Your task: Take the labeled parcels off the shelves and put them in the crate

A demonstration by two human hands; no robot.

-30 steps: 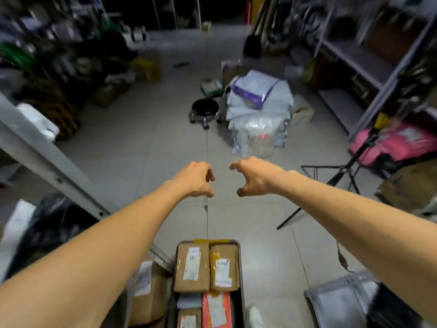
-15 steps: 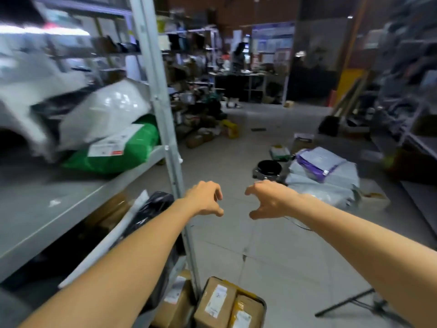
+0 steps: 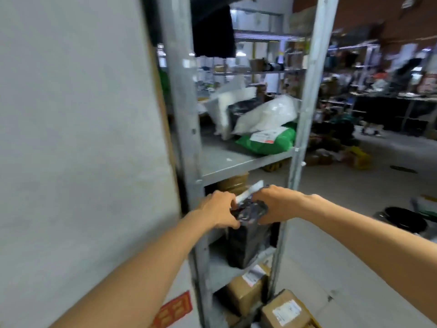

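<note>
The black-wrapped parcel (image 3: pixel 246 245) stands on the lower shelf (image 3: pixel 220 271). The left hand (image 3: pixel 217 209) and right hand (image 3: pixel 276 204) have their fingers clamped on its top. It should probably be drawn outward evenly, since the wrap looks slippery.

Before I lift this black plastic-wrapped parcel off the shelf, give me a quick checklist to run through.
1. Left hand grips the top of the black plastic-wrapped parcel: ok.
2. Right hand grips it from the other side: ok.
3. Label on this parcel seen: cannot tell, the wrap is blurred.
4. White flat packet behind the hands is free of the grip: cannot tell.
5. Parcel stands on end on the grey metal shelf: ok.
6. Crate's place known: cannot tell; only labelled brown cardboard boxes show below.
</note>
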